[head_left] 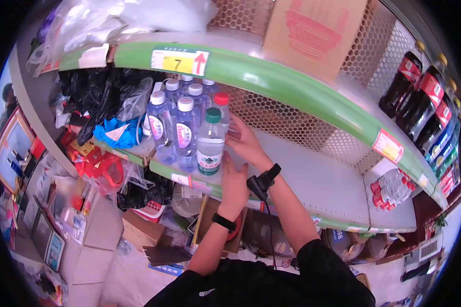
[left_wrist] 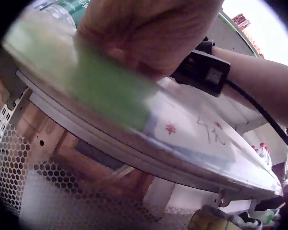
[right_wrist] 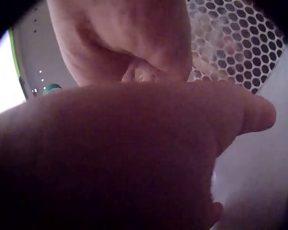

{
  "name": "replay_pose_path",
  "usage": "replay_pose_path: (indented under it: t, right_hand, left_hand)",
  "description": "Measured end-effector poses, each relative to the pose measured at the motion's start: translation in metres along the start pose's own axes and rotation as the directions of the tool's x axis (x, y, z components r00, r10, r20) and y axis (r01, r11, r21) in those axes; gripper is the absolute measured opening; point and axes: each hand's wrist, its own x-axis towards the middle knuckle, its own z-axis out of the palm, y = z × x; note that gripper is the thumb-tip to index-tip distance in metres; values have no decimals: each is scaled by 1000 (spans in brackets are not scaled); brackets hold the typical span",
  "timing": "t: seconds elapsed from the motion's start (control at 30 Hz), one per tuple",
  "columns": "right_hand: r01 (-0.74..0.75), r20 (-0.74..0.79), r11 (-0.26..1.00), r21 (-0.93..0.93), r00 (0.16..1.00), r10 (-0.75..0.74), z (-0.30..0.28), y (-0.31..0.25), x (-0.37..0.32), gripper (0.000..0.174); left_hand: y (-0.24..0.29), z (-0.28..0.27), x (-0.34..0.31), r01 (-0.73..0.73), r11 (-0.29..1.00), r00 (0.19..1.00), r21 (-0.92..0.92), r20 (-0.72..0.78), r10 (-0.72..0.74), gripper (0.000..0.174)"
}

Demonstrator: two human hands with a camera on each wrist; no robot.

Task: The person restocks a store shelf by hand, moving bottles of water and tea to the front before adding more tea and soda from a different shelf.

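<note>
A clear water bottle with a green cap (head_left: 210,143) stands at the shelf's front edge, before a red-capped bottle (head_left: 221,105). My left hand (head_left: 234,187) is at its lower right side, fingers pointing up along it, thumb apart. Slightly higher and farther back, my right hand (head_left: 245,142) has its fingers extended toward the red-capped bottle, partly hidden behind the green-capped one. White-capped bottles (head_left: 185,133) stand grouped to the left. In the right wrist view, a hand (right_wrist: 110,143) fills the lower middle, and a green cap (right_wrist: 52,88) shows at left.
The white shelf (head_left: 302,163) extends right to a pack of red-capped bottles (head_left: 393,189). Above runs a green shelf edge (head_left: 251,77) with price tags. Black plastic bags (head_left: 105,92) and a blue bag (head_left: 119,133) lie left. Dark soda bottles (head_left: 417,97) stand upper right.
</note>
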Motion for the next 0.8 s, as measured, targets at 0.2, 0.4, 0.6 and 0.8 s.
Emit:
replay_pose_path:
  t: [0.2,0.4,0.6,0.8]
  right_hand:
    - [55,-15,991,-123,998,-57,-4,-1,-26,75]
    - [-28,-69,1000,-11,997,27,-54,-51,-148,47]
    - [22,-309,995,95,951,9,-166,-69,-291,33]
    - [114,-737,989,90,676,-11,-294,-84,-425,27]
  left_hand:
    - [-12,19,-2,-17,992,1000,127,22,14,46]
    - [18,8,-12,44,994,999,99,-13,-43,39]
    - [125,54,-27,-17,988,998,-154,50,25,29]
    - [302,144,-46,-158,847,936,-508,198,293,33]
